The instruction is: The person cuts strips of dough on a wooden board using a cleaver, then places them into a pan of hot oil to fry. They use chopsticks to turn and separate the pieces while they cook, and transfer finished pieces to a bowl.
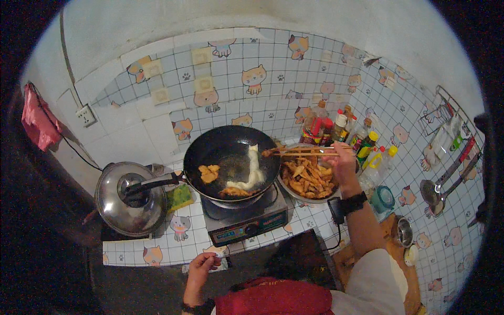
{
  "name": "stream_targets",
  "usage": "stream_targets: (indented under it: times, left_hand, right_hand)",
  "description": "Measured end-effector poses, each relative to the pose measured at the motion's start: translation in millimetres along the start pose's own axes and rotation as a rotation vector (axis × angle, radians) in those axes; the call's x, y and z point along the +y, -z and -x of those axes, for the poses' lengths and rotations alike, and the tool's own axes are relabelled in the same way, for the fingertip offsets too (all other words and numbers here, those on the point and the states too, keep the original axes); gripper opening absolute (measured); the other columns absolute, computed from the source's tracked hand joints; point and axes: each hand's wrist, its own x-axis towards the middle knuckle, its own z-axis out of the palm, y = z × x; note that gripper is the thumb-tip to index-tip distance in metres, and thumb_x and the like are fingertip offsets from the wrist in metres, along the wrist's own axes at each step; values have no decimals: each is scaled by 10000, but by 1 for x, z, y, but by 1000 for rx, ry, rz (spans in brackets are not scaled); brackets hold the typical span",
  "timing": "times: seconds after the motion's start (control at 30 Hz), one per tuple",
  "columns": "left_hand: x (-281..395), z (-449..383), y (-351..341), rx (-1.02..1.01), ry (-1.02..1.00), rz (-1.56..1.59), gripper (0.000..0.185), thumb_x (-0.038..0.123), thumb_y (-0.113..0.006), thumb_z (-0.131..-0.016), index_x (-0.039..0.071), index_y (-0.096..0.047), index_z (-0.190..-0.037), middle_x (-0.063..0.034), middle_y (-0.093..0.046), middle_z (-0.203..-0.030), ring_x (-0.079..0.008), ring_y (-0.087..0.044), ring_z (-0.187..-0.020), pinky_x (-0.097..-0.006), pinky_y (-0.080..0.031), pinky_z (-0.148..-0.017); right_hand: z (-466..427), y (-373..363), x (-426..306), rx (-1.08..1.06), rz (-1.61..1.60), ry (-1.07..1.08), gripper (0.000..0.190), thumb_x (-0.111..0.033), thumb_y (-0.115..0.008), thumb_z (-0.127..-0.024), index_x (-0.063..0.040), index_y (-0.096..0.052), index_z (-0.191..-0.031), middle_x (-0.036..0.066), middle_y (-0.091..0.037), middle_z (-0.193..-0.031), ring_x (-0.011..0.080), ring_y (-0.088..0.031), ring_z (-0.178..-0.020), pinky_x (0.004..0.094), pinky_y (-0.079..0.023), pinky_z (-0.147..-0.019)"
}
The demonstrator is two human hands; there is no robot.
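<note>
My right hand [341, 157] grips a pair of chopsticks [301, 151], whose tips, with a small browned piece at them, reach over the right rim of a black frying pan [228, 145]. In the pan lie a long pale strip of battered food [254, 165], a golden piece [209, 173] and a browned piece [237, 192] beside the strip. The pan stands on an induction cooker [248, 220]. A metal bowl of fried pieces [309, 177] is below my right hand. My left hand [205, 262] is held in front of the counter edge, fingers curled; whether it holds anything is unclear.
Left of the pan are a domed metal lid [114, 204] and a yellow-green sponge [180, 198]; the pan's handle reaches over the lid. Several sauce bottles [340, 126] stand behind the bowl. A ladle [430, 189] hangs on the right wall. A cable hangs near my right wrist.
</note>
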Motion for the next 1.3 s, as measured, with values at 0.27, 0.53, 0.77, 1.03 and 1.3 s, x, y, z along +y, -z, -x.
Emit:
stream_targets:
  times: [0.27, 0.53, 0.77, 1.03, 1.3]
  left_hand:
    - [-5, -2, -2, -22, 18, -9, 168, 126, -492, -831, 16, -543, -947, -91, -609, -819, -175, -592, -740, -265, -460, -625]
    - [-7, 7, -4, 10, -14, -13, 174, 133, -492, -830, 19, -541, -951, -91, -610, -824, -172, -590, -745, -263, -457, -614]
    - [-5, 14, 0, 40, 45, 14, 190, 148, -496, -823, 8, -542, -942, -94, -604, -836, -173, -583, -753, -281, -464, -649]
    - [-14, 13, -5, 37, 34, 47, 174, 144, -508, -820, 13, -567, -917, -79, -611, -814, -160, -586, -710, -273, -472, -640]
    - [-21, 23, 5, 112, 70, 44, 184, 154, -521, -817, 11, -569, -922, -72, -610, -828, -146, -578, -731, -267, -465, -674]
  right_hand:
    - [6, -7, -2, -23, 119, 83, 218, -176, -462, -842, 20, -475, -935, 131, -554, -778, 170, -583, -651, 250, -493, -537]
    - [-11, 65, 20, 111, 736, 642, 158, -115, -462, -837, 28, -507, -884, 102, -574, -768, 150, -583, -583, 232, -478, -463]
    - [14, 13, 13, 56, 158, 266, 159, -133, -442, -833, 10, -502, -868, 94, -557, -748, 155, -573, -565, 239, -478, -487]
    - [36, -120, 24, -421, 180, -93, 164, -153, -484, -830, 5, -507, -863, 135, -574, -721, 180, -567, -533, 257, -471, -466]
    - [20, -119, 34, -223, -142, -61, 166, -160, -470, -837, 1, -510, -839, 144, -577, -684, 197, -566, -531, 275, -475, -459]
